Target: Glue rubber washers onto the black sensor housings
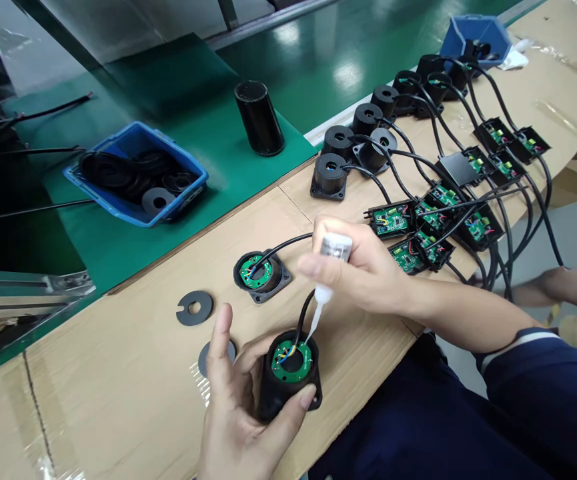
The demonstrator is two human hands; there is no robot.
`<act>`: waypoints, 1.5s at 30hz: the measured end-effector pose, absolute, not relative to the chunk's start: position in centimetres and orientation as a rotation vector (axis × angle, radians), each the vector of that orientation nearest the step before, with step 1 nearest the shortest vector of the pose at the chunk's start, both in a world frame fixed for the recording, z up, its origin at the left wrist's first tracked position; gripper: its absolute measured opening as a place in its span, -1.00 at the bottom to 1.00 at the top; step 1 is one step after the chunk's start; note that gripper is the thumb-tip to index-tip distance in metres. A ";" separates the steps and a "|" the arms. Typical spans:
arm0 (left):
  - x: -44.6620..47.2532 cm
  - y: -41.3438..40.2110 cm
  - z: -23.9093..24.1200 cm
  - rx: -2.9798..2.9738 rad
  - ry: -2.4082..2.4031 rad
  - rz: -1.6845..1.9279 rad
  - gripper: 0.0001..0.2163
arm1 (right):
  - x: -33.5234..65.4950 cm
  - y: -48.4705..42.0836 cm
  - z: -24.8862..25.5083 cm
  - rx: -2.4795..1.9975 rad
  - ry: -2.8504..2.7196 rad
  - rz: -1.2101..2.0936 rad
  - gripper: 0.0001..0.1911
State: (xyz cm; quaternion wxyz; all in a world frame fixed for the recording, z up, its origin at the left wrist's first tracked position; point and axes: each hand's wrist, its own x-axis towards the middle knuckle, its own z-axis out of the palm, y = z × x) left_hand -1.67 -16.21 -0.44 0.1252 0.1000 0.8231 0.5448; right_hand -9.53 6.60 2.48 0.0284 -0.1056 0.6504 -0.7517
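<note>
My left hand (248, 407) grips a black round housing (281, 393) with a square flange, tilted toward me. Inside its top sits a green ring-shaped circuit board (304, 363) with thin coloured wires and a black cable. In my right hand (363, 267) is a small white glue bottle (335, 248), nozzle down. Its thin tip (313, 330) is at the edge of the board; whether it touches I cannot tell. A second housing with an exposed board (257, 272) stands just behind. One slotted black disc (195, 308) lies to the left, another disc (208, 357) partly behind my left fingers.
Several cabled black housings (329, 175) stand in rows at the back right, joined to open boxes with green boards (391, 219). A blue bin (138, 173) holds black rings; another blue bin (475, 40) is far right. A black cylinder (259, 119) stands on the green mat. A co-worker's arm (558, 290) shows at right.
</note>
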 end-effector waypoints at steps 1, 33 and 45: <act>-1.8 -16.1 -0.8 0.308 2.393 1.626 0.01 | -9.8 6.6 2.3 -0.286 1.917 -2.386 -0.52; -8.1 -16.0 -0.7 0.957 3.257 1.136 -0.54 | -13.2 5.4 3.1 -0.233 2.243 -2.349 -0.48; -7.8 -15.9 -0.4 1.097 3.347 0.939 -0.56 | -12.5 5.3 3.5 -0.323 2.303 -2.214 -0.52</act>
